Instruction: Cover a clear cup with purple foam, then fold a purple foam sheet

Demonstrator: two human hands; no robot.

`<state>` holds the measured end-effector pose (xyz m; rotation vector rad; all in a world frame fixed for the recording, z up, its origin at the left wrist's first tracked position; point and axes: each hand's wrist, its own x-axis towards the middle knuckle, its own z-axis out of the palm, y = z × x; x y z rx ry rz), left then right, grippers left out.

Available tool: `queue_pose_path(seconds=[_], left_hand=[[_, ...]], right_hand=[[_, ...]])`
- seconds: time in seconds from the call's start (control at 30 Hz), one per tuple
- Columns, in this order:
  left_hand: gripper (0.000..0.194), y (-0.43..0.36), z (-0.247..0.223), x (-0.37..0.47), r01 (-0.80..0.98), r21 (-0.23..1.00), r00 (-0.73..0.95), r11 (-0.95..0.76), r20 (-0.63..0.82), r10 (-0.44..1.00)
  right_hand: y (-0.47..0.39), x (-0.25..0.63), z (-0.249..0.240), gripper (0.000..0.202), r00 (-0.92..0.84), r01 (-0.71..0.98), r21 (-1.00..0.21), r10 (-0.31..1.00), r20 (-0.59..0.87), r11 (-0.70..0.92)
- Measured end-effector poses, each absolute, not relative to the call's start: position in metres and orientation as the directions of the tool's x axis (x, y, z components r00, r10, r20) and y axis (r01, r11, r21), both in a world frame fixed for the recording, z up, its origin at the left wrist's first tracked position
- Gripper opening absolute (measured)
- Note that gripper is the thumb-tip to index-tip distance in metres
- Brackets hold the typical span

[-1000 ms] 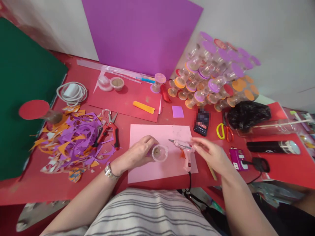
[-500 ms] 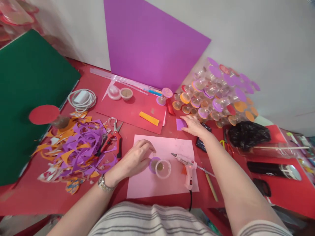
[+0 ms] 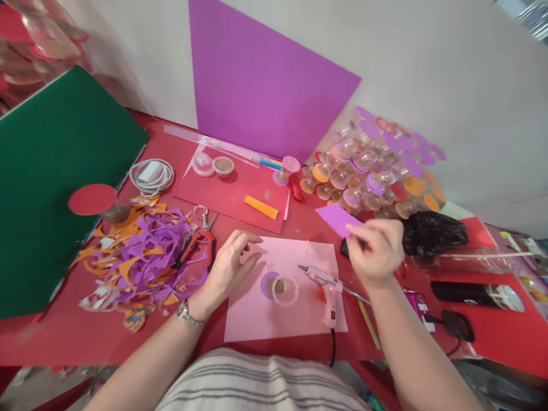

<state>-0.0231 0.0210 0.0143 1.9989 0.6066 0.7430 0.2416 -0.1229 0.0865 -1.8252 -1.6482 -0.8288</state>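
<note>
A small purple piece of paper [image 3: 338, 219] is pinched between the thumb and fingers of my right hand [image 3: 377, 248], raised above the table. My left hand [image 3: 234, 261] hovers over the left edge of the pink sheet [image 3: 248, 325], its fingers apart and holding nothing. Between my hands, a clear plastic cup [image 3: 291, 290] with a purple disc [image 3: 269, 283] at its side rests on the sheet. A pink hot glue gun [image 3: 327, 291] lies to its right, nozzle toward the upper left.
Purple and orange paper scraps [image 3: 149, 251] heap up on the left beside red-handled pruning shears [image 3: 208, 234]. Several clear cup assemblies with coloured discs [image 3: 363, 160] stand stacked at the back right. A black plastic bag [image 3: 434, 234] and black bottle [image 3: 462, 294] lie right.
My right hand has lifted the small purple paper off the table and drawn it nearer and to the right. My left hand has shifted slightly left and opened a little.
</note>
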Motion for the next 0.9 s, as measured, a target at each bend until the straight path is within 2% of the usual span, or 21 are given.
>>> queue_pose_path(seconds=[0.03, 0.1, 0.4, 0.47, 0.57, 0.7, 0.8, 0.9], left_hand=[[0.015, 0.020, 0.015, -0.023, 0.102, 0.862, 0.681, -0.496, 0.303, 0.667], [0.012, 0.018, 0.015, -0.021, 0.043, 0.848, 0.649, -0.529, 0.378, 0.660], [0.034, 0.009, 0.024, -0.021, -0.163, 0.796, 0.614, -0.583, 0.544, 0.571], [0.037, 0.008, 0.026, -0.022, -0.205, 0.780, 0.616, -0.592, 0.572, 0.542], [0.040, 0.006, 0.029, -0.023, -0.263, 0.785, 0.632, -0.561, 0.579, 0.515], [0.036, 0.002, 0.032, -0.022, -0.326, 0.838, 0.663, -0.437, 0.533, 0.526], [0.037, -0.001, 0.034, -0.022, -0.309, 0.891, 0.700, -0.334, 0.450, 0.554], [0.036, -0.001, 0.037, -0.021, -0.280, 0.919, 0.738, -0.277, 0.391, 0.551]], right_hand=[[-0.129, 0.227, 0.093, 0.025, -0.080, 0.993, 0.118, 0.619, 0.781, -0.020], [-0.137, 0.202, 0.100, 0.031, -0.199, 0.978, 0.198, 0.576, 0.793, 0.065], [-0.148, 0.150, 0.093, 0.025, -0.200, 0.978, 0.129, 0.565, 0.801, 0.164], [-0.149, 0.141, 0.089, 0.024, -0.136, 0.983, 0.036, 0.588, 0.797, 0.179], [-0.149, 0.129, 0.080, 0.021, 0.053, 0.956, -0.225, 0.642, 0.765, 0.188], [-0.149, 0.114, 0.069, 0.012, 0.338, 0.834, -0.541, 0.675, 0.656, 0.108], [-0.148, 0.107, 0.068, 0.013, 0.458, 0.755, -0.654, 0.686, 0.565, 0.034], [-0.147, 0.106, 0.073, 0.013, 0.532, 0.712, -0.703, 0.653, 0.539, 0.000]])
